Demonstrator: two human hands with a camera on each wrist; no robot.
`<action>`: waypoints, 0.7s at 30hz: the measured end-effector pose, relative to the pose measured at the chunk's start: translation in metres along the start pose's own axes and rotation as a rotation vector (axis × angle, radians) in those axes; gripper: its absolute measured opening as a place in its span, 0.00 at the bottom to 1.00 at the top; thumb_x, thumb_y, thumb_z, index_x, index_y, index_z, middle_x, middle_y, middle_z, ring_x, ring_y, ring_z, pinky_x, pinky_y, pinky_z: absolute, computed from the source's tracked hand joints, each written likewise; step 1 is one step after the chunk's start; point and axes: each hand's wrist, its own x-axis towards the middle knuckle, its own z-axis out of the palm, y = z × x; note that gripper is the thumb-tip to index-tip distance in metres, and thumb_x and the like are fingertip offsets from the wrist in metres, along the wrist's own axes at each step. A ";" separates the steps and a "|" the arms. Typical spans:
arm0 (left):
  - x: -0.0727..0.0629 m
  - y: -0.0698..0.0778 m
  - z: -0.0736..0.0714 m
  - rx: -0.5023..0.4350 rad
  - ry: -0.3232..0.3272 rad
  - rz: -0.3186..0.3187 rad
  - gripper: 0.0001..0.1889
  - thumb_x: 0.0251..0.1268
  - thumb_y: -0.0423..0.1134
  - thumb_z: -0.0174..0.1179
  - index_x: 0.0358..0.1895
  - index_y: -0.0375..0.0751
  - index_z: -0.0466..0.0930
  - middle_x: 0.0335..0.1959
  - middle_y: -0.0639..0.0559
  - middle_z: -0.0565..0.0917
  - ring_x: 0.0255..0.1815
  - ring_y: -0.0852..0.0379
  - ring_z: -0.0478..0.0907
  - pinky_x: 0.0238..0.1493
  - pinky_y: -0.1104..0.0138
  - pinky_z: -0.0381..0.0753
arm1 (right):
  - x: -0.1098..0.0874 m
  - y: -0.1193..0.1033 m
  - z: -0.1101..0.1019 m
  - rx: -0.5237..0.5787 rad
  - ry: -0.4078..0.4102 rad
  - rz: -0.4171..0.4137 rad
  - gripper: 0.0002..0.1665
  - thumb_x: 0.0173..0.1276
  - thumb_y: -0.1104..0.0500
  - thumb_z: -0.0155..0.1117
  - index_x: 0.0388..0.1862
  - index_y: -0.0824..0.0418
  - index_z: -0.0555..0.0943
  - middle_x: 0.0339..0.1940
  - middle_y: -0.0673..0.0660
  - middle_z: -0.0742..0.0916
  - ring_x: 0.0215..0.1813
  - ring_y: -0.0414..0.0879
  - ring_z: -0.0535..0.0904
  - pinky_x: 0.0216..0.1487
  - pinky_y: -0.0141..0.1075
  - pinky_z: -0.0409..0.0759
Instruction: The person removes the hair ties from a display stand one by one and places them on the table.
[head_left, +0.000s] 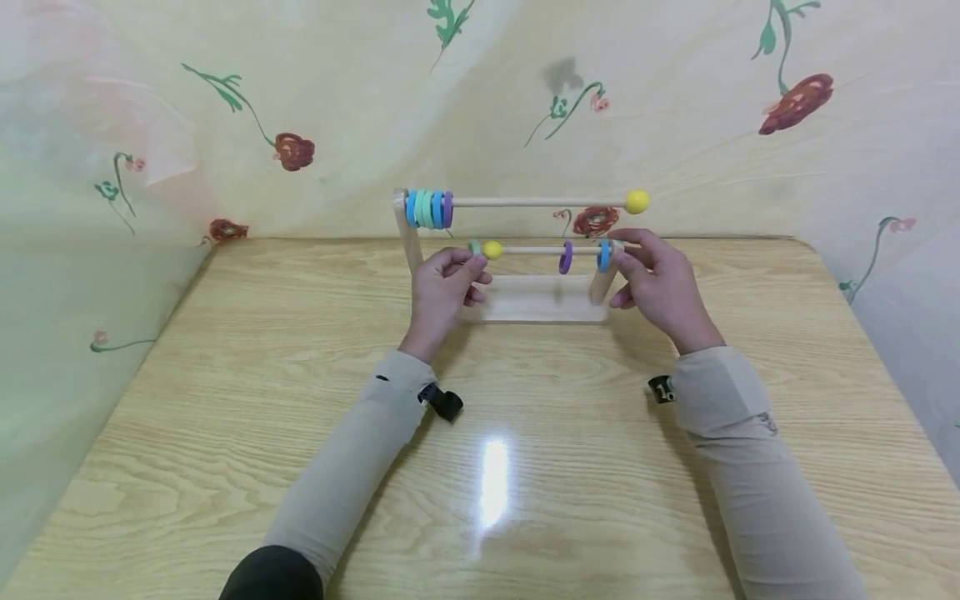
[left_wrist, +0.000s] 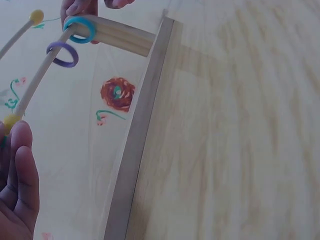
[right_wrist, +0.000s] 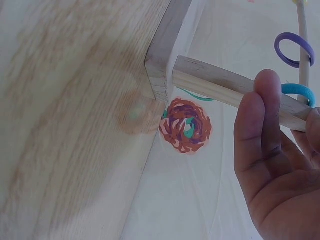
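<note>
A wooden ring stand has a pale base (head_left: 542, 302), an upper rod (head_left: 532, 202) and a lower rod (head_left: 534, 250). With thumb and fingers my left hand (head_left: 441, 293) pinches a green ring (head_left: 475, 247) beside the yellow ball (head_left: 492, 250) at the lower rod's tip. My right hand (head_left: 662, 285) grips the top of the short right post (right_wrist: 215, 82). A purple ring (head_left: 566, 257) and a blue ring (head_left: 603, 256) hang on the lower rod, the blue one close to that post. Fingers partly cover the green ring.
Several blue, green and purple rings (head_left: 429, 209) sit together on the upper rod by the tall left post (head_left: 407, 229). Another yellow ball (head_left: 637, 202) caps that rod's right end. The wooden table (head_left: 300, 350) meets a flower-patterned cloth (head_left: 337, 108) behind the stand.
</note>
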 end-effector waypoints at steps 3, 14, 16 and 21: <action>0.001 0.001 -0.003 -0.010 0.027 -0.005 0.08 0.71 0.36 0.65 0.43 0.33 0.82 0.28 0.43 0.87 0.18 0.56 0.81 0.23 0.68 0.82 | 0.001 -0.001 0.000 0.007 -0.006 0.000 0.22 0.82 0.58 0.51 0.72 0.56 0.71 0.62 0.68 0.80 0.24 0.52 0.84 0.30 0.33 0.85; -0.003 0.004 -0.021 0.081 -0.007 -0.030 0.13 0.73 0.40 0.63 0.47 0.30 0.83 0.30 0.42 0.87 0.22 0.54 0.83 0.24 0.69 0.83 | 0.002 -0.002 -0.002 0.010 -0.022 0.034 0.24 0.82 0.58 0.51 0.74 0.57 0.69 0.65 0.70 0.78 0.26 0.52 0.84 0.31 0.34 0.86; -0.006 0.005 -0.024 0.103 -0.013 -0.038 0.14 0.73 0.41 0.63 0.46 0.30 0.84 0.30 0.43 0.88 0.21 0.55 0.82 0.24 0.69 0.83 | 0.001 -0.002 -0.001 0.015 -0.027 0.041 0.25 0.82 0.57 0.51 0.75 0.57 0.69 0.66 0.70 0.77 0.25 0.51 0.84 0.31 0.34 0.85; -0.015 0.007 -0.030 0.162 -0.050 -0.047 0.14 0.74 0.42 0.62 0.47 0.32 0.85 0.30 0.44 0.88 0.21 0.54 0.82 0.24 0.66 0.83 | -0.001 0.000 -0.002 0.011 -0.023 0.046 0.24 0.82 0.58 0.51 0.74 0.57 0.69 0.65 0.70 0.78 0.25 0.53 0.84 0.30 0.34 0.85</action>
